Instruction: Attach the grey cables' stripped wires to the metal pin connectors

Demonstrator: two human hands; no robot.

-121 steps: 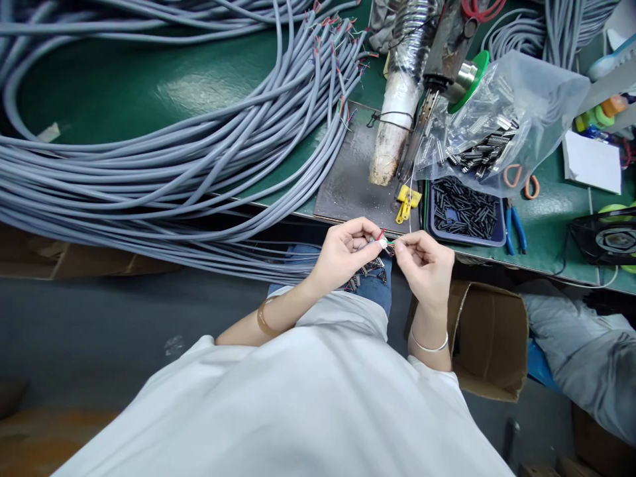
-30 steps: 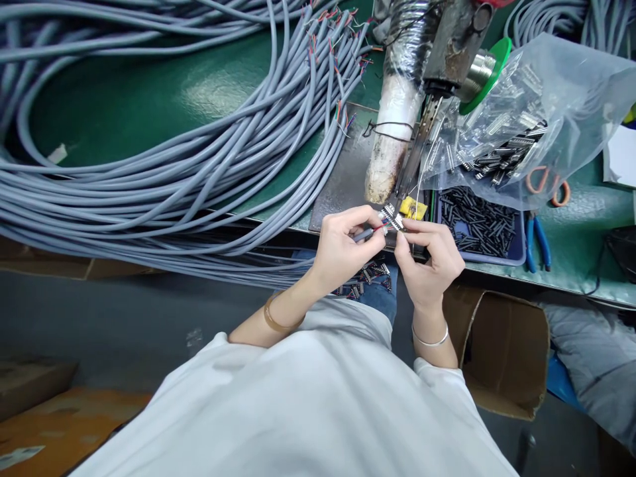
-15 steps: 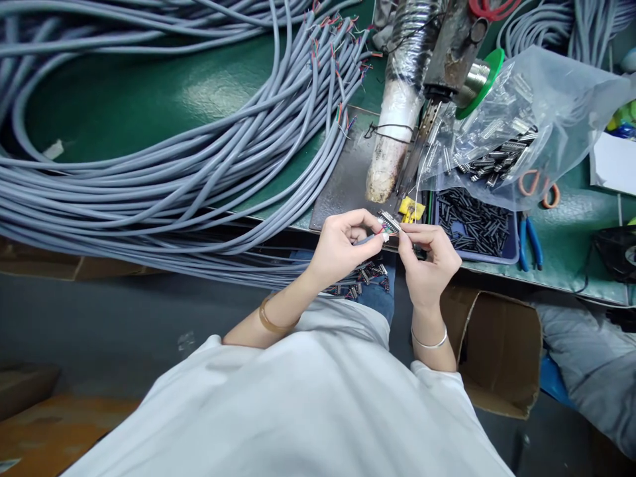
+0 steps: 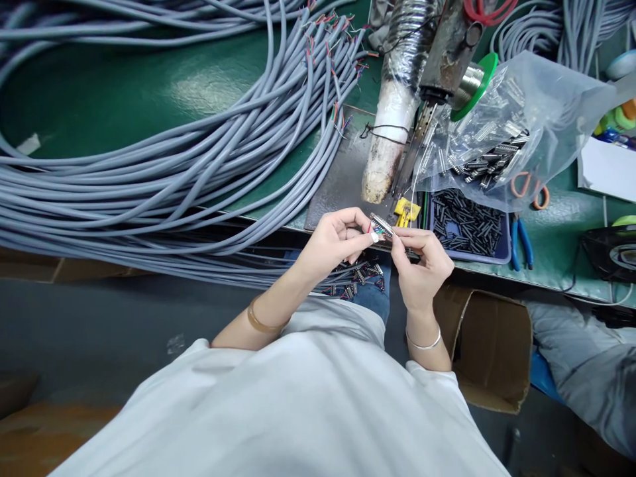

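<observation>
My left hand (image 4: 330, 244) pinches the end of a grey cable, mostly hidden by the fingers, from which thin coloured wires (image 4: 378, 233) fan out. These wires meet a small metal-and-black multi-pin connector (image 4: 382, 224), whose right end is between the thumb and fingers of my right hand (image 4: 421, 257). Just above the connector are the soldering iron (image 4: 416, 149), pointing down from its mount, and a yellow plastic piece (image 4: 407, 209). Below my hands, several cables with wired connectors (image 4: 365, 273) lie over my lap. Which wires are joined I cannot tell.
Bundled grey cables (image 4: 199, 165) cover the left of the green bench. A solder spool (image 4: 474, 86), a plastic bag of connectors (image 4: 497, 132), a tray of black tubes (image 4: 467, 225) and blue-handled pliers (image 4: 521, 242) stand right. A cardboard box (image 4: 491, 351) is below the bench edge.
Four seconds ago both hands held coloured wires with no connector clearly visible between them. One second ago the connector was under the iron's tip; now it is lower left, tilted differently.
</observation>
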